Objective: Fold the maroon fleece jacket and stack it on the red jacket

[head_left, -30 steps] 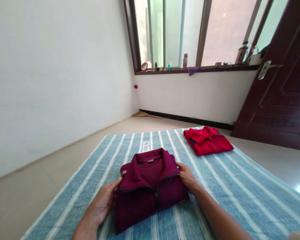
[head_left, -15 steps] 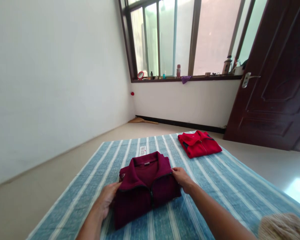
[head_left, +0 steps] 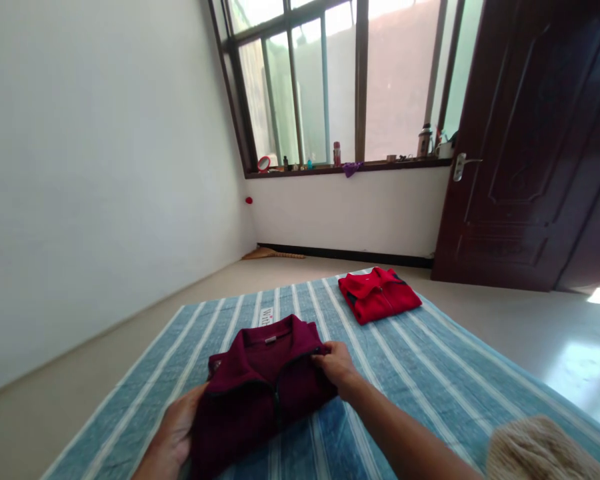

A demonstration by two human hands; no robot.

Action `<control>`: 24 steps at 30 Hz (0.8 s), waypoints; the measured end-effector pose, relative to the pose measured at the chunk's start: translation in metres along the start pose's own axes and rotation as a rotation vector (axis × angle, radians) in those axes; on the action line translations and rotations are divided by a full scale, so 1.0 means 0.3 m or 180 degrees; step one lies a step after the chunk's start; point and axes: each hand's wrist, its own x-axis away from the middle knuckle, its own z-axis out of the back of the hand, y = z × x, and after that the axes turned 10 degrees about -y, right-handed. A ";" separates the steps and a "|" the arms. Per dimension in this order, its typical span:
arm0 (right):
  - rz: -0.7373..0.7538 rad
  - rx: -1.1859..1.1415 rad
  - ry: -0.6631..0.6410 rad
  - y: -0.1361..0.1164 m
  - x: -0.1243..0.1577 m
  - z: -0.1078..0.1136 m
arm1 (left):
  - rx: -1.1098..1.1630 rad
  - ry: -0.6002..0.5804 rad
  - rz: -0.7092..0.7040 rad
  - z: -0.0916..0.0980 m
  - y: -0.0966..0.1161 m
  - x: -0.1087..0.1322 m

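A folded maroon zip-collar jacket (head_left: 250, 417) lies in front of me on a blue and white striped bedsheet (head_left: 380, 387), its collar facing away. My left hand (head_left: 177, 423) is closed around the jacket's left edge, with the fingertips hidden behind the cloth. On the other side, my right hand (head_left: 336, 365) pinches the fabric near the right collar tip. A dark zipper runs down the middle from the spread collar. Farther off to the right rests a folded red jacket (head_left: 380, 297) with dark patches, apart from both hands.
Beige knitted cloth (head_left: 540, 450) sits at the bottom right corner. A broom (head_left: 275, 253) lies on the floor by the far wall. Bottles and small items line the window sill (head_left: 325, 169). A dark red door (head_left: 510, 200) stands at the right.
The view has swung slightly right and up. My right hand has shifted inward from the jacket's side edge onto its front near the collar. My left hand keeps hold of the left edge.
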 end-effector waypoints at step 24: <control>0.0291 0.0612 0.1605 -0.410 -0.270 1.024 | 0.0401 -0.0771 -0.0362 -1.126 -0.007 -0.594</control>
